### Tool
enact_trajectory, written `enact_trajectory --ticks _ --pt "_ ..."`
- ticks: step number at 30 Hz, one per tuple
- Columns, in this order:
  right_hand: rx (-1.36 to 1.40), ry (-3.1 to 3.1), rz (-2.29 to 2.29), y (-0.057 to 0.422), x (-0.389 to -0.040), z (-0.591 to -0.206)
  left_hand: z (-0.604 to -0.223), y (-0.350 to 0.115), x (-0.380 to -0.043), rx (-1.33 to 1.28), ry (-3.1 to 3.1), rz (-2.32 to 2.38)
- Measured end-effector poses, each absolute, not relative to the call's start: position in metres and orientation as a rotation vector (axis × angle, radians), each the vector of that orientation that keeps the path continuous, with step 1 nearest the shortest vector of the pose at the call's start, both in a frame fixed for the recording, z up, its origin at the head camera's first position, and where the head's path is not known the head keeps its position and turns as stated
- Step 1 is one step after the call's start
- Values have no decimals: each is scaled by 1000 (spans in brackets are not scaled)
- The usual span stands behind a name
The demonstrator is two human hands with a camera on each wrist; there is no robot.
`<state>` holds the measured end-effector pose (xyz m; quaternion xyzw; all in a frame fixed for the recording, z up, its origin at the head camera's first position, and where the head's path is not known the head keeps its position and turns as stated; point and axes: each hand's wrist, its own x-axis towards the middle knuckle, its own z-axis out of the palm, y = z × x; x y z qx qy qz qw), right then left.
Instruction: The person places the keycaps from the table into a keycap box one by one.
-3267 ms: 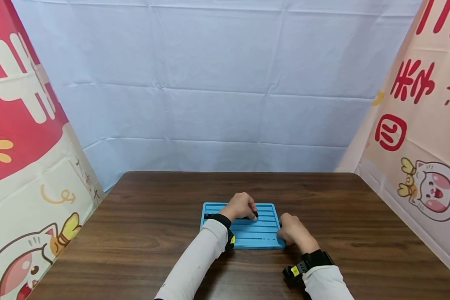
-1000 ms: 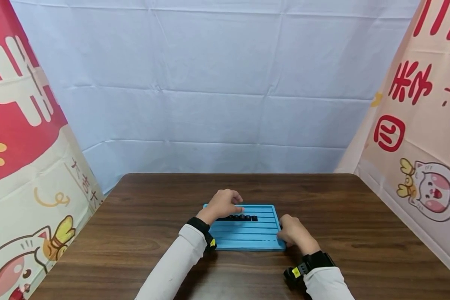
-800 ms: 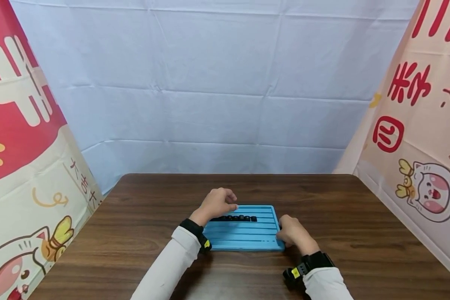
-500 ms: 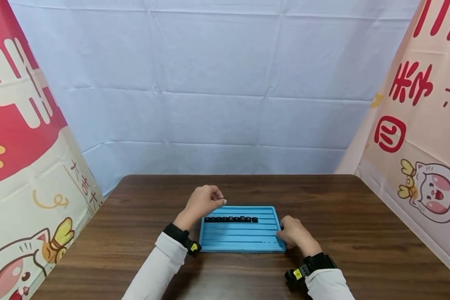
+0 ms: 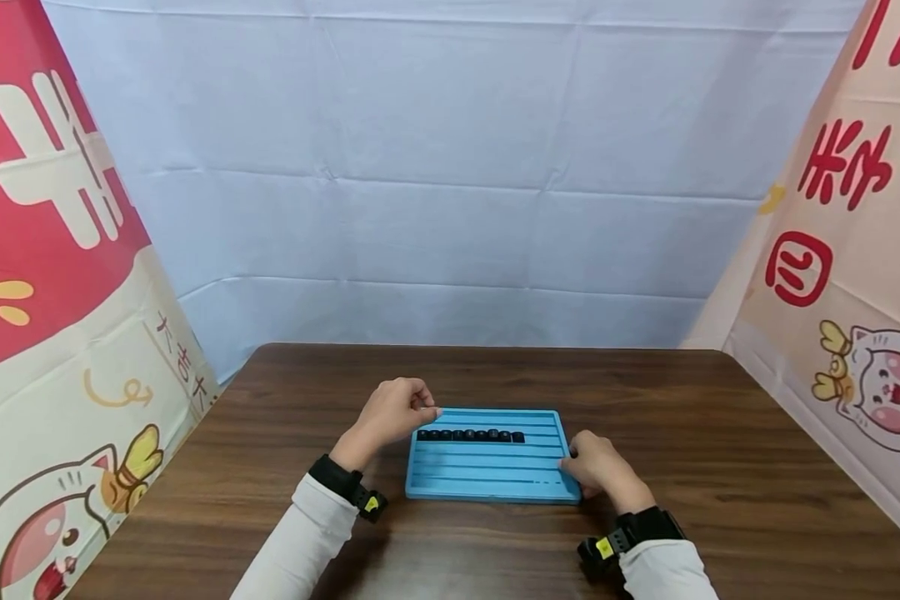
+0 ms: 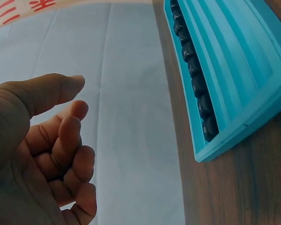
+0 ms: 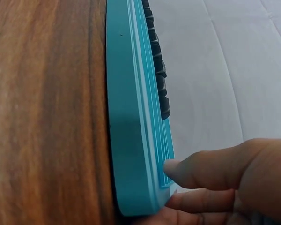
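A light-blue tray with long parallel grooves [image 5: 487, 472] lies on the table. One groove toward its far side holds a row of several black keycaps [image 5: 471, 435], which starts at the tray's left end and stops short of the right. My left hand [image 5: 390, 410] hovers by the far left corner, fingers loosely bent. In the left wrist view a gap shows between thumb [image 6: 61, 89] and fingers, with nothing in it. My right hand [image 5: 603, 471] grips the tray's right edge. Its thumb [image 7: 192, 169] presses on top in the right wrist view, other fingers at the outer side.
The brown wooden table [image 5: 330, 367] reaches around the tray on all sides. Behind it hangs a pale blue cloth [image 5: 450, 167]. Printed cloths stand at the left [image 5: 52, 250] and right [image 5: 817, 275]. Each wrist wears a black strap with a camera.
My left hand, earlier at the right end of the keycap row, has moved left off the row, uncovering all of it. My right hand keeps its hold on the tray's edge.
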<state>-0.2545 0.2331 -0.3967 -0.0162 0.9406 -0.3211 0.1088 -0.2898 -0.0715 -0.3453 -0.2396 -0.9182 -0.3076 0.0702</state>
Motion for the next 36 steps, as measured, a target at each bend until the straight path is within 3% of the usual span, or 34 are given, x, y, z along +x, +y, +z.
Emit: enact_trajectory --ticks 36 --pt "-56 2909 -868 226 -257 -397 -352 -90 -287 -708 -2730 -874"
